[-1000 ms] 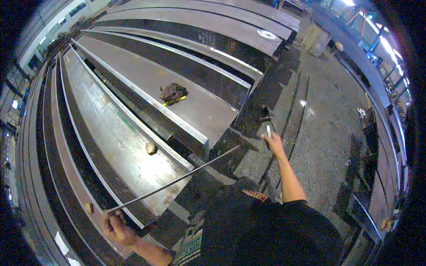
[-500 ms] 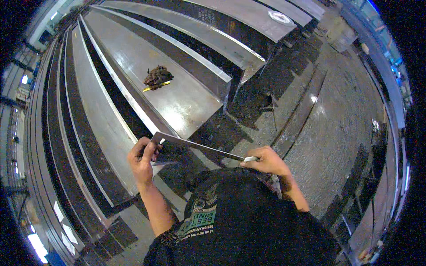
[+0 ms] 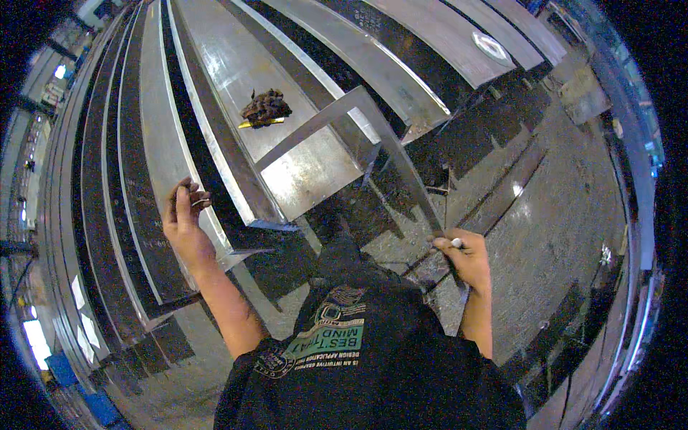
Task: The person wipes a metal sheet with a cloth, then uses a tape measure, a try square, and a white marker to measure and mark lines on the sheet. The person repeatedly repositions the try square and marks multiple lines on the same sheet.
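My right hand (image 3: 466,258) grips the end of one leg of a flat L-shaped steel square (image 3: 315,124), fingers closed. A short white stick (image 3: 456,243), like chalk, pokes out between the same fingers. The square's corner is raised above the steel beams, and its other leg slants back over the nearest bright beam (image 3: 315,183). Whether it touches the metal I cannot tell. To the left, my left hand (image 3: 188,226) hovers over a neighbouring beam, fingers loosely bent and apart, with nothing visible in it.
On the bright beam lies a dark brown crumpled clump (image 3: 266,106), like a rag, beside a thin yellow strip (image 3: 261,122). Several long steel beams run side by side, dark gaps between them. A white ring-shaped item (image 3: 491,49) rests on a beam farther right. Rough floor (image 3: 545,244) stretches rightward.
My left hand has let go of the steel square and moved left and up. The right hand has shifted right, and the square has swung up over the beams.
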### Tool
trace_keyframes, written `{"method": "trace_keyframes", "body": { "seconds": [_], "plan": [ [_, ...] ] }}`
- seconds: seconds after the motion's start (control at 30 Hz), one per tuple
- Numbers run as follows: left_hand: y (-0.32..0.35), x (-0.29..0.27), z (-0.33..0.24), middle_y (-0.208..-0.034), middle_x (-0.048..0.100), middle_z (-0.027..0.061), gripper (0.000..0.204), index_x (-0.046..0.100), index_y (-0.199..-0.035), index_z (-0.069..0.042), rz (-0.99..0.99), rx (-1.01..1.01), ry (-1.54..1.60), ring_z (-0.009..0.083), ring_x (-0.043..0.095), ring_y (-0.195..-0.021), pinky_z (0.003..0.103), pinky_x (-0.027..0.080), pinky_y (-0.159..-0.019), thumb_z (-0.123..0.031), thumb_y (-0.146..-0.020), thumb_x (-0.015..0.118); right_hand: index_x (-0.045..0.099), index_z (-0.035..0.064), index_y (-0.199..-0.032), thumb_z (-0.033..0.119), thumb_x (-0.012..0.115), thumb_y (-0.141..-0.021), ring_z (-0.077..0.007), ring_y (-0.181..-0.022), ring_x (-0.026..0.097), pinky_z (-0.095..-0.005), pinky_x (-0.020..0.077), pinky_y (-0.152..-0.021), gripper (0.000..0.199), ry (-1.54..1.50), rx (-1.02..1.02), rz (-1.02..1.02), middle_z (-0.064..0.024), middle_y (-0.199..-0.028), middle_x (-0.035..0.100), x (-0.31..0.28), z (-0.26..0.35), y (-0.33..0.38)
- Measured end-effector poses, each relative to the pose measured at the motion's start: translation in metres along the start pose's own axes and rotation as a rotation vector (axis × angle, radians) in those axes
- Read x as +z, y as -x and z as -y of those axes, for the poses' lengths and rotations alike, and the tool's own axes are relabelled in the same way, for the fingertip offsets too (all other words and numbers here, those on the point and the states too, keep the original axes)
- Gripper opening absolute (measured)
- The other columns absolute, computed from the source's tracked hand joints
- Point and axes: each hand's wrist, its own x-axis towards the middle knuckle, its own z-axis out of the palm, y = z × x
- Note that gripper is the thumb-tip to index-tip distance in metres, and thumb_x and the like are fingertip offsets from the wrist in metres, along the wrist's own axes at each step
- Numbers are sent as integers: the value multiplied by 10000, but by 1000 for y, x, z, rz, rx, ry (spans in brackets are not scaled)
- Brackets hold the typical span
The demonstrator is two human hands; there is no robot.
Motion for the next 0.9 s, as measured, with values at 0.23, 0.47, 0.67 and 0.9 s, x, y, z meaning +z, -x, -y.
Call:
{"method": "trace_keyframes", "body": {
  "seconds": [0.23,0.47,0.67,0.9],
  "plan": [
    [-30,71,31,-921,652,66,210,661,-1021,-5,124,-97,-61,131,630,-777,262,507,-694,-181,-943,579,680,61,-813,175,699,-748,-291,-575,572,-361,421,-513,132,656,-401,-66,-94,-653,580,-64,39,-67],
    [-81,124,12,-977,667,103,203,676,-1018,-30,526,372,-322,204,625,-929,307,471,-824,-61,-820,646,658,102,-1086,150,650,-717,-242,-584,505,-374,375,-536,372,1097,-764,330,-55,-634,472,-53,138,-191],
    [-81,173,49,-919,659,119,265,644,-1077,-54,1022,441,-401,295,652,-812,364,513,-726,-173,-840,653,649,101,-990,188,631,-682,-239,-696,566,-381,437,-596,320,1170,-1052,514,-48,-751,542,25,175,-297],
    [-112,143,88,-703,585,-7,194,675,-989,-33,319,-84,-251,50,494,-576,216,397,-527,-181,-954,554,651,102,-876,233,671,-726,-223,-690,617,-369,459,-545,200,607,-1080,303,-52,-816,588,77,179,-304]
  ]
}}
